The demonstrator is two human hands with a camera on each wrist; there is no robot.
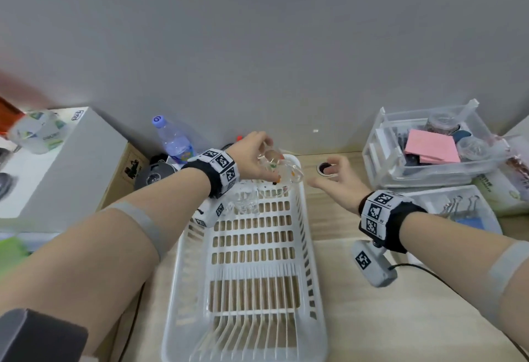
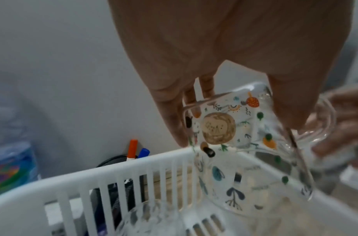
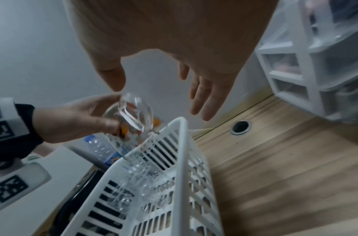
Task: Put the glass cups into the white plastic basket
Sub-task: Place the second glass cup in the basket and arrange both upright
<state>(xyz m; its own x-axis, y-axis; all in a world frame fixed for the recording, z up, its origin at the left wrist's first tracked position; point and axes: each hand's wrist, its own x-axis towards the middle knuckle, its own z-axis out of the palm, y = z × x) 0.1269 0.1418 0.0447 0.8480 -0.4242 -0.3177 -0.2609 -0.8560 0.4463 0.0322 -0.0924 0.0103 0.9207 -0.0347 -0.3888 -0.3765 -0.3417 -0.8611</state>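
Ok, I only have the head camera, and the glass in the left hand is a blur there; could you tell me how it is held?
Observer: The left hand grips the clear glass cup printed with small coloured pictures from above. The cup is tilted, its lower end dipping past the rim of the white slotted plastic basket.
Operator: Thank you. Is the right hand's palm empty?
Observer: Yes. The right hand holds nothing, its fingers straight, beside the basket's far end.
Operator: What is behind the basket?
Observer: An orange marker and a blue marker stand in a black mesh holder.
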